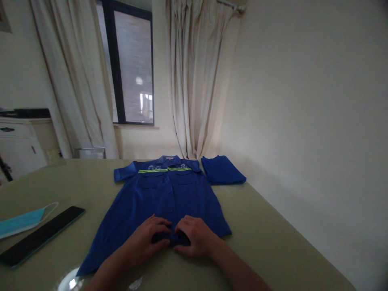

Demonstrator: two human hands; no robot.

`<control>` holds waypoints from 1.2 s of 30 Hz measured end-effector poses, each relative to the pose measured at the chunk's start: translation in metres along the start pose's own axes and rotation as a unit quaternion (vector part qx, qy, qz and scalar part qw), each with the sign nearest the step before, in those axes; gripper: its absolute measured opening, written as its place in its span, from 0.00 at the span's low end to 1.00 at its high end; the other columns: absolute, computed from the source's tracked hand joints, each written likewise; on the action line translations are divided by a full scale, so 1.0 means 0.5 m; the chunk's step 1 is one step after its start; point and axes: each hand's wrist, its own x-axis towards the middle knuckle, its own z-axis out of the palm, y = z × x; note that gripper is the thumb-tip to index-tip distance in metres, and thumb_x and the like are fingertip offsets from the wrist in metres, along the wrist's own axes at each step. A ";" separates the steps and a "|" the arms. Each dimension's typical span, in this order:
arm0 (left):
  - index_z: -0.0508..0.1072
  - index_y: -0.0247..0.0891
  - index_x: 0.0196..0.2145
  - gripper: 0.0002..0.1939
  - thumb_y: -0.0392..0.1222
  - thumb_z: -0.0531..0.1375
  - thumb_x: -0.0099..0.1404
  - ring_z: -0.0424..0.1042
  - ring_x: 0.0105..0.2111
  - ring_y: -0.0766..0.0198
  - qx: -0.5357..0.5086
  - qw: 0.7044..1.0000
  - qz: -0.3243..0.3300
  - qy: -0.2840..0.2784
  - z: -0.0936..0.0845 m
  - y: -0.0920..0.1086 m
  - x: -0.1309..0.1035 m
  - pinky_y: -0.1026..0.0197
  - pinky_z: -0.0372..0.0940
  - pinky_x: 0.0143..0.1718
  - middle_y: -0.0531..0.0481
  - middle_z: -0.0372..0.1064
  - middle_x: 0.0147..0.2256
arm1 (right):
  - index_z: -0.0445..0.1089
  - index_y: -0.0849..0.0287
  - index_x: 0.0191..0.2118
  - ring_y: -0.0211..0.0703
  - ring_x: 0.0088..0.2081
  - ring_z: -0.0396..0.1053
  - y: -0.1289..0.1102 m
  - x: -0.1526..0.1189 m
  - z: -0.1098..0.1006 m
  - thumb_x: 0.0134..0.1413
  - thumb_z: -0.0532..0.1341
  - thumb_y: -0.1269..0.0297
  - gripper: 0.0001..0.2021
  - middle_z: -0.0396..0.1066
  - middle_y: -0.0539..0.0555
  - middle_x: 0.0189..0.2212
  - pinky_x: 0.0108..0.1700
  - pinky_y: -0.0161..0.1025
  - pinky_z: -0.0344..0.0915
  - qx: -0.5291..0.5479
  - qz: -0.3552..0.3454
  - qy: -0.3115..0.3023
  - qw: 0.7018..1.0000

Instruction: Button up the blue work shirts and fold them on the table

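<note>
A blue short-sleeved shirt [151,198] lies spread front side up, its collar at the far end and yellow-green stripes across the chest. Its lower hem is toward me. My left hand [151,235] rests at the middle of the hem, fingers curved over the cloth and thumb low near the edge. Close beside it on the right, my right hand [195,235] is bent the same way at the hem. Whether either hand pinches the cloth is hard to make out. Both hands nearly meet at the button line.
The shirt lies on a greenish table [263,242]. Folded blue cloth [223,169] sits at the far right, near the wall. At the left are a light blue face mask [22,223] and a long black flat object [42,235]. Curtains and a window stand behind.
</note>
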 end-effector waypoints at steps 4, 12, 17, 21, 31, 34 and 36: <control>0.78 0.47 0.47 0.15 0.54 0.58 0.70 0.74 0.52 0.55 -0.058 0.997 -0.027 0.038 0.001 -0.009 0.007 0.45 0.54 0.67 0.48 0.77 0.50 | 0.71 0.55 0.54 0.46 0.43 0.71 0.000 -0.003 -0.001 0.54 0.68 0.59 0.22 0.76 0.54 0.42 0.47 0.39 0.65 0.058 0.032 0.026 0.997; 0.73 0.40 0.41 0.16 0.51 0.51 0.72 0.74 0.35 0.58 -0.131 0.966 -0.087 0.204 -0.007 -0.021 0.021 0.58 0.69 0.40 0.51 0.75 0.33 | 0.74 0.54 0.55 0.41 0.35 0.72 0.015 -0.004 0.002 0.60 0.63 0.61 0.18 0.76 0.51 0.35 0.39 0.36 0.67 0.263 0.149 0.154 0.941; 0.75 0.41 0.47 0.17 0.54 0.54 0.71 0.77 0.37 0.57 -0.099 0.963 -0.092 0.232 0.002 -0.022 0.022 0.59 0.72 0.40 0.50 0.78 0.37 | 0.78 0.57 0.47 0.44 0.35 0.72 0.059 0.008 0.013 0.58 0.64 0.51 0.18 0.76 0.53 0.33 0.38 0.39 0.67 0.315 0.225 0.287 0.876; 0.77 0.47 0.46 0.13 0.52 0.55 0.72 0.79 0.41 0.60 -0.020 0.975 -0.042 0.217 0.012 -0.006 0.017 0.61 0.72 0.46 0.53 0.80 0.41 | 0.79 0.59 0.43 0.44 0.31 0.71 0.081 0.014 0.015 0.43 0.73 0.48 0.24 0.74 0.51 0.28 0.34 0.38 0.67 0.412 0.268 0.313 0.812; 0.74 0.50 0.48 0.11 0.39 0.60 0.69 0.76 0.41 0.61 0.166 0.963 0.071 0.201 0.029 -0.004 0.008 0.59 0.69 0.45 0.52 0.77 0.43 | 0.72 0.57 0.41 0.48 0.40 0.73 0.071 -0.003 -0.035 0.60 0.58 0.47 0.18 0.76 0.56 0.37 0.45 0.44 0.71 0.342 0.313 0.553 0.692; 0.73 0.49 0.46 0.15 0.32 0.60 0.65 0.75 0.39 0.62 0.176 0.966 0.093 0.162 0.039 0.008 0.014 0.61 0.67 0.42 0.53 0.76 0.41 | 0.72 0.56 0.42 0.47 0.39 0.72 0.041 -0.002 -0.025 0.64 0.56 0.49 0.16 0.75 0.56 0.36 0.44 0.42 0.69 0.232 0.262 0.497 0.794; 0.73 0.48 0.44 0.15 0.30 0.60 0.64 0.74 0.37 0.62 0.199 0.961 0.120 0.151 0.047 0.017 0.018 0.62 0.66 0.40 0.53 0.75 0.39 | 0.73 0.57 0.43 0.46 0.38 0.72 0.014 0.006 -0.007 0.63 0.59 0.53 0.13 0.76 0.55 0.36 0.43 0.40 0.68 0.201 0.211 0.395 0.871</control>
